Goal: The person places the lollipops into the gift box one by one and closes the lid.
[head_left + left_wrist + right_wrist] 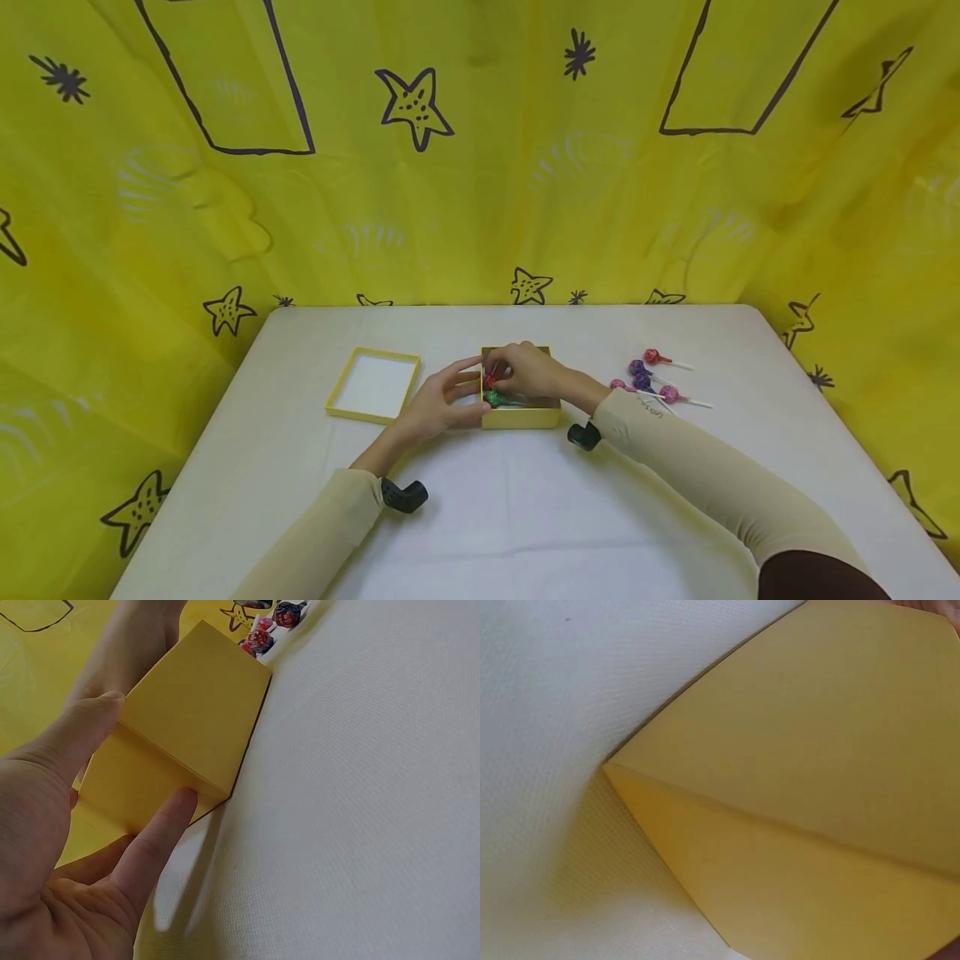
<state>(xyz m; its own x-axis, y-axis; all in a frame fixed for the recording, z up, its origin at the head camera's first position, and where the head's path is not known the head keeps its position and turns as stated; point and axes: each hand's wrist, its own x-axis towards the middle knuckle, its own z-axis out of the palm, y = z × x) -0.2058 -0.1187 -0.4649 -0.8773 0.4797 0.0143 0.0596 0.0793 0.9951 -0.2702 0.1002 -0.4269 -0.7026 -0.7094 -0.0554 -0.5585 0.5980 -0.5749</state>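
A yellow box stands uncovered on the table, with a green lollipop lying inside at its near left. Reaching over the rim, my right hand pinches a red lollipop inside the box; its stick is mostly hidden by the fingers. My left hand rests against the box's left wall, fingers fairly straight. In the left wrist view, the thumb touches the top edge and a fingertip presses the side of the box. The right wrist view shows mainly the outer walls of the box.
A yellow-rimmed lid with a white inside lies left of the box. Several wrapped lollipops, including a red lollipop and a pink lollipop, lie loosely grouped on the right of the white table. A yellow patterned curtain surrounds the table.
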